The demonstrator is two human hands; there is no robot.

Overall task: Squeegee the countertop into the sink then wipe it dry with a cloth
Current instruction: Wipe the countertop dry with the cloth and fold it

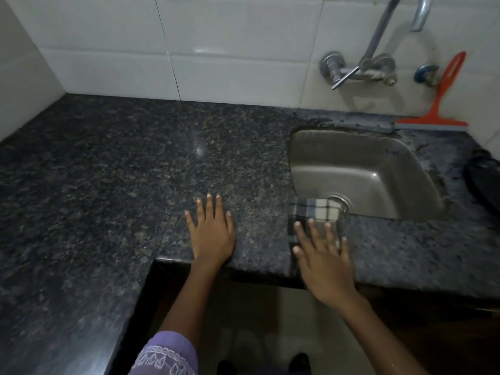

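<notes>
Cataloguing, left to right, the items lying in view and the hazard attaching to each.

Speckled black granite countertop (113, 163): L-shaped, running from nine o'clock across to the sink; a faint gleam is showing near its middle, and whether a film of water is remaining there cannot be told.

Left hand (212, 230): lying flat on the granite at six o'clock, fingers straight and spread, gripping nothing. It is bracing near the front edge; on a damp slab it could be slipping.

Checked grey-and-white folded cloth (313, 212): sitting at the near-left corner of the sink, its far end overhanging the basin. Judged risk: a push toward twelve o'clock could be tipping it into the bowl, soaking it and spoiling the drying.

Right hand (320, 250): pressing the cloth's near end with straight, splayed fingers, palm hanging over the counter edge; nothing is being pinched, so the cloth could be sliding free.

Square stainless steel sink (365, 169): sunk at two o'clock, drain just beside the cloth.

Chrome wall tap (359, 70): hanging at one o'clock above the basin.

Red plastic squeegee with grey blade (439, 109): leaning upright against the white tiles at two o'clock, behind the sink, well apart from both hands; a bump could be toppling it into the basin.
</notes>
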